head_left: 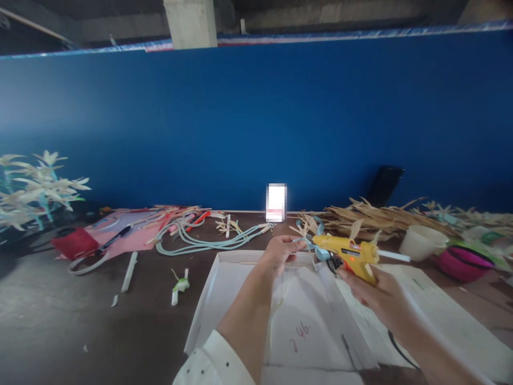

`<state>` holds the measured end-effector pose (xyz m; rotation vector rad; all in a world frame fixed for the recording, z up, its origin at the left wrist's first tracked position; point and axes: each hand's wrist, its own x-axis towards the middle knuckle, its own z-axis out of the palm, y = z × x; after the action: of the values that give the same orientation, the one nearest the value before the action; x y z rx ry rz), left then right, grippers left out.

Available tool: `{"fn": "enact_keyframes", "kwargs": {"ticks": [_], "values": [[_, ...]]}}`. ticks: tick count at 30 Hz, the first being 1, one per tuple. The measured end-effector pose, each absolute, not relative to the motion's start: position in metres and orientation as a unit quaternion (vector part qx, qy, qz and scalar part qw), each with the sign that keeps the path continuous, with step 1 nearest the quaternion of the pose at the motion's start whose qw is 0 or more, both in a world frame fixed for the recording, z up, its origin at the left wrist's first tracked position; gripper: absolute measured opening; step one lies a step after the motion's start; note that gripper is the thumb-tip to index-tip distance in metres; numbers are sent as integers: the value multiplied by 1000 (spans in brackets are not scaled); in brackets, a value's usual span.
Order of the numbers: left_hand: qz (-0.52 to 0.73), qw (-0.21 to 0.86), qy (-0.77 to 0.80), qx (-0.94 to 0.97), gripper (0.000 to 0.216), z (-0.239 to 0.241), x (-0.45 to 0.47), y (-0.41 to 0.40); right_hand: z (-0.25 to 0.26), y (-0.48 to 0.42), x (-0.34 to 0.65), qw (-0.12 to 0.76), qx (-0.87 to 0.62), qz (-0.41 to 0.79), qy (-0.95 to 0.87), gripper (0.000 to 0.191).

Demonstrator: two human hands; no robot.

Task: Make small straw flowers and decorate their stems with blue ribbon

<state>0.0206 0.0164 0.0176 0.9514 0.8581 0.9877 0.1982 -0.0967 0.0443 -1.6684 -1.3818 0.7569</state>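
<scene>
My right hand [371,291] grips a yellow glue gun [347,252] with a white glue stick jutting out at its back, its nozzle pointing left. My left hand [282,251] pinches a small craft flower [306,235] made of pale straw petals and light blue strips, held right at the nozzle. Both hands hover over a shallow white cardboard tray [224,289] with red writing on it.
A heap of dried straw leaves [372,216], a white cup [420,241] and a pink bowl [465,262] lie to the right. Light blue cords [200,243], pink paper [120,230], a red pouch [74,243] and finished straw flowers [36,187] sit left. A blue wall stands behind.
</scene>
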Motion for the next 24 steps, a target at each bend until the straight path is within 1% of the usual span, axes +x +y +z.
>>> {"fn": "enact_keyframes", "kwargs": {"ticks": [6, 11, 21, 24], "values": [[441, 688, 383, 432, 42, 19, 20, 16, 47, -97, 194, 409, -669, 286, -551, 38], [444, 690, 383, 424, 45, 20, 20, 16, 47, -97, 192, 423, -668, 279, -545, 38], [448, 686, 382, 428, 45, 17, 21, 18, 50, -99, 190, 411, -676, 270, -549, 38], [449, 689, 381, 422, 46, 17, 20, 18, 51, -100, 188, 423, -677, 258, -544, 40]]}}
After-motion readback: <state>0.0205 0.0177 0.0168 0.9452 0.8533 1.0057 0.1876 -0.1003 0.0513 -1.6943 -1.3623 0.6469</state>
